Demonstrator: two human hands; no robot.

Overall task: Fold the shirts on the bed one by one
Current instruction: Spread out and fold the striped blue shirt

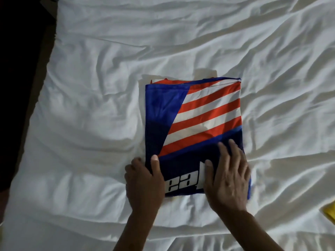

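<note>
**While the left hand (145, 180) and the right hand (228, 176) hold it, the folded shirt (195, 113) lies on the bed (87, 178)**

Because it is folded up, the shirt looks like a neat block. It lies near the middle of the bed, on the white sheet (108, 60), which is full of wrinkles. The shirt is blue, with red and white stripes that slant across its far half. On the near part, which is dark blue, there are big white letters. The hands cover some of them, so the whole word cannot be read.

The left hand grips the near left corner of the shirt. Its thumb lies on top of the cloth. Its fingers curl at the edge, beside it or under it; I cannot tell which. The right hand lies flat on the near right part of the shirt. Its fingers are straight and spread a little. It presses on the cloth and grips nothing. The two hands are near each other but do not touch, and the white letters show between them.

At the right edge of the view, a small yellow thing (330, 211) lies on the sheet. It is cut off, so I cannot tell what it is. Past the left side of the bed it is dark.
</note>
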